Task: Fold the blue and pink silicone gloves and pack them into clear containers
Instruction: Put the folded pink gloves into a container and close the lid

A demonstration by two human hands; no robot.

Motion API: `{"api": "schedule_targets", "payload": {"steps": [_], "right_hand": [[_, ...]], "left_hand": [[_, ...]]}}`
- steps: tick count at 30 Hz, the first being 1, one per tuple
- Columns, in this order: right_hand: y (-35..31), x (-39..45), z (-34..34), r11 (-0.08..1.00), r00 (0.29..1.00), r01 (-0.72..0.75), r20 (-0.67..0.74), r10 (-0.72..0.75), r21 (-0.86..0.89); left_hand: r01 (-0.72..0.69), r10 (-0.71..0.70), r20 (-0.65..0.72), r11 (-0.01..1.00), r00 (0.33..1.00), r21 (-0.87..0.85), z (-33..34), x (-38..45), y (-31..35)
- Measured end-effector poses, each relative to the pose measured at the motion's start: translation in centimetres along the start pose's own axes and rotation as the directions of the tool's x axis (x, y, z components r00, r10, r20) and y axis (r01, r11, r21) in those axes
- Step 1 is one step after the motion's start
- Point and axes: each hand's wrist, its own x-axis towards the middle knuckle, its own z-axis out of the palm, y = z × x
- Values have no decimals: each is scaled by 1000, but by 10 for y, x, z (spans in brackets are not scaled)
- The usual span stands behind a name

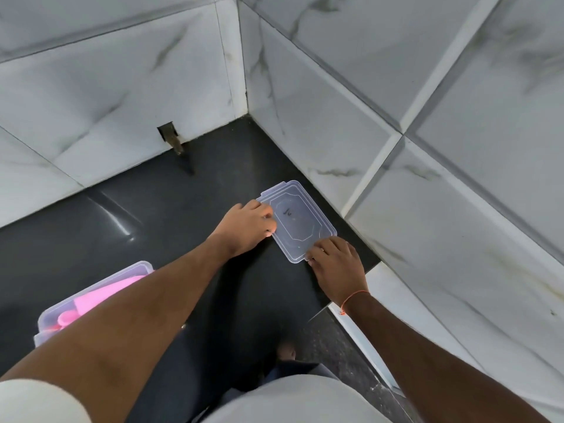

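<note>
A clear plastic lid [297, 219] lies flat on the black counter [171, 209] near the corner of the tiled walls; more than one lid may be stacked there. My left hand [248, 227] grips its left edge with curled fingers. My right hand [337, 265] pinches its near right corner. At the lower left stands a clear container [61, 312] holding a folded pink silicone glove [100, 297], partly hidden by my left forearm. No blue glove is visible.
White marble-look wall tiles [366, 117] close in the counter at the back and right. A small brown fitting [174, 141] sticks out of the back wall at counter level. The counter's right edge steps in near my right wrist.
</note>
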Motion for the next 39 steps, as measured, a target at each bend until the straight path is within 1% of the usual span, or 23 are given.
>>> {"api": "schedule_targets", "payload": {"steps": [3,6,8,10,14,18,21,24,26,28,30,33,34,35,36,38,39], "right_hand": [[2,2,2,999,999,42,-19,-42,20],[-2,8,0,997,997,60,-48,-57,58],[-10,13,-3,992,995,69,-85,-60,103],[-19,23,-9,984,989,86,-129,-66,158],[-55,48,-21,956,974,153,-199,-104,250],[-101,70,-34,921,969,152,-236,-68,359],[-139,81,-42,877,957,178,-285,-50,446],[-183,88,-51,784,955,194,-297,-13,589],[-212,90,-54,692,960,191,-279,15,696],[-234,90,-56,636,969,169,-244,31,753],[-254,89,-54,580,981,155,-196,8,800],[-283,81,-54,389,999,53,-53,-10,920],[-302,72,-50,349,999,18,-3,-44,937],[-314,64,-47,343,997,-12,37,-65,939],[-314,62,-46,355,996,-31,59,-68,934],[-323,53,-37,453,993,-23,72,-91,891],[-322,53,-34,503,995,-12,62,-83,864]], "left_hand": [[-50,55,-98,997,994,52,4,-9,-10],[-80,77,-224,997,972,-3,3,-20,-22],[-80,64,-268,996,961,-48,-3,-28,-31],[-50,28,-282,996,959,-72,-10,-36,-39],[33,-51,-294,997,954,-68,-37,-69,-58],[127,-147,-325,988,934,-83,-75,-112,-76],[205,-233,-331,972,915,-119,-98,-148,-92],[265,-327,-370,942,870,-208,-113,-190,-105],[277,-410,-394,894,822,-352,-117,-220,-116],[272,-516,-379,799,769,-536,-118,-246,-122],[285,-643,-370,683,670,-672,-118,-272,-127],[280,-800,-283,479,528,-832,-109,-313,-127],[294,-843,-244,417,480,-860,-101,-341,-126],[311,-867,-218,380,448,-871,-93,-361,-121],[341,-875,-198,367,442,-866,-88,-366,-117],[401,-902,-152,324,403,-857,-72,-386,-105],[421,-908,-130,307,399,-854,-66,-386,-100]]}}
